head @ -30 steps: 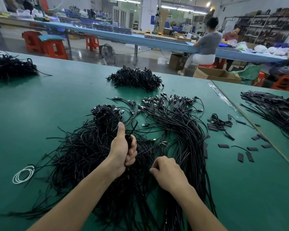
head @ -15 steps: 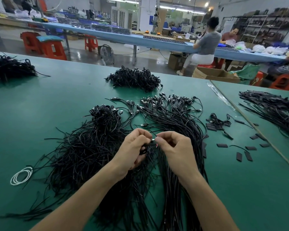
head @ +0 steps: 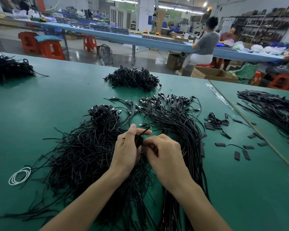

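Both hands meet over the middle of a green table (head: 45,104). My left hand (head: 128,150) holds a small coiled black cable (head: 139,140) between thumb and fingers, and one cable end with a red tip sticks up past the fingertips. My right hand (head: 163,155) pinches the same coil from the right; what its fingertips do is hidden. A tangled pile of black cables (head: 83,154) lies under and left of my hands. A straighter bundle of black USB cables (head: 175,120) runs from my right forearm toward the far side.
A heap of coiled black cables (head: 133,78) sits further back, another heap (head: 5,68) at far left. A white wire loop (head: 19,175) lies at left. Short black sleeve pieces (head: 240,147) are scattered at right, beside a neighbouring table with more cables (head: 274,109). People sit at a far bench.
A second ago my hands were apart, left thumb raised and right hand low in the pile. They came together on the coil, and the red-tipped cable end now sticks up.
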Available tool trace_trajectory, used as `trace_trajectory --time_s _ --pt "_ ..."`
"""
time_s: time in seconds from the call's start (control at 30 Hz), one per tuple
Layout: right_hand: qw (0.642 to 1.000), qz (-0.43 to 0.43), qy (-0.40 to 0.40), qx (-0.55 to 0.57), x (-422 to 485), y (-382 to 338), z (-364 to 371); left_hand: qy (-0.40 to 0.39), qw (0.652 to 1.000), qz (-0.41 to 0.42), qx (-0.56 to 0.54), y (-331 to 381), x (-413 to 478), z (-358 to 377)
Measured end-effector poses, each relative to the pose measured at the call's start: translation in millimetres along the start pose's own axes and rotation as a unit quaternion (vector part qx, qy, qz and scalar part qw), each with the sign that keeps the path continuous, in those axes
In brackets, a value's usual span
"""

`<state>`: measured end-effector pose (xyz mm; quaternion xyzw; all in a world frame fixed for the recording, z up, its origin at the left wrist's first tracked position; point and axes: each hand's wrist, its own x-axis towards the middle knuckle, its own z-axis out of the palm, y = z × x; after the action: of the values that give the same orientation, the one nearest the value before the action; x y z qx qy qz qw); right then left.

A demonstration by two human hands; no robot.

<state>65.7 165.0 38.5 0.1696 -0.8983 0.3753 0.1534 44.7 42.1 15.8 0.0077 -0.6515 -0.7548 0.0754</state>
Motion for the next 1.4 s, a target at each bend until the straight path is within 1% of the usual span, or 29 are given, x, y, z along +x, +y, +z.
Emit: trace_trajectory --time_s 0.1,0.2,0.3,0.37,0.43,0.5,0.57,0.67,0.73,0.8,0.87,0.93,1.0,1.07,1.13,1.23,1.3,1.4 --pt "0.997 0.04 0.045 0.043 2 0 0 -0.007 0.999 0.004 -0.036 2 -3 6" --pt "0.999 0.038 0.017 0.026 3 0 -1 -0.003 0.998 0.0 -0.057 5 -3 9" --pt "0.999 0.003 -0.04 -0.003 1 -4 -4 -0.004 0.996 -0.025 -0.085 6 -2 7" --pt "0.998 -0.037 -0.043 -0.03 -2 -8 -6 0.002 0.995 -0.044 -0.094 6 0 7" --pt "0.989 -0.102 -0.028 -0.103 -5 -10 -7 0.013 0.996 -0.053 -0.072 7 0 7" --pt "0.968 -0.158 -0.037 -0.191 -6 -11 -7 0.011 0.997 -0.058 -0.042 7 0 6" --pt "0.944 -0.216 -0.052 -0.244 -5 -10 -10 -0.029 0.996 -0.078 -0.044 7 0 3" --pt "0.916 -0.291 -0.059 -0.27 -1 -8 -18 -0.115 0.976 -0.179 -0.049 8 1 -5" --pt "0.908 -0.313 -0.082 -0.267 3 -10 -22 -0.174 0.953 -0.246 -0.032 10 0 -11" --pt "0.913 -0.301 -0.132 -0.241 7 -12 -24 -0.224 0.928 -0.299 -0.017 11 -1 -14" --pt "0.929 -0.257 -0.18 -0.197 9 -13 -24 -0.255 0.906 -0.339 0.008 11 -2 -15" --pt "0.949 -0.194 -0.198 -0.148 9 -12 -22 -0.275 0.889 -0.366 0.011 9 -2 -15" --pt "0.965 -0.138 -0.2 -0.098 9 -10 -23 -0.297 0.875 -0.382 -0.014 6 0 -16" --pt "0.973 -0.093 -0.203 -0.054 11 -9 -24 -0.341 0.861 -0.371 -0.06 4 1 -19" --pt "0.974 -0.065 -0.216 -0.032 12 -9 -27 -0.397 0.843 -0.351 -0.086 6 0 -23" --pt "0.969 -0.07 -0.235 -0.037 11 -12 -32 -0.478 0.817 -0.31 -0.087 10 -1 -28" --pt "0.965 -0.084 -0.243 -0.058 9 -15 -34 -0.499 0.814 -0.288 -0.068 12 -1 -29" --pt "0.961 -0.092 -0.248 -0.074 8 -20 -35 -0.49 0.823 -0.283 -0.052 12 -1 -28"
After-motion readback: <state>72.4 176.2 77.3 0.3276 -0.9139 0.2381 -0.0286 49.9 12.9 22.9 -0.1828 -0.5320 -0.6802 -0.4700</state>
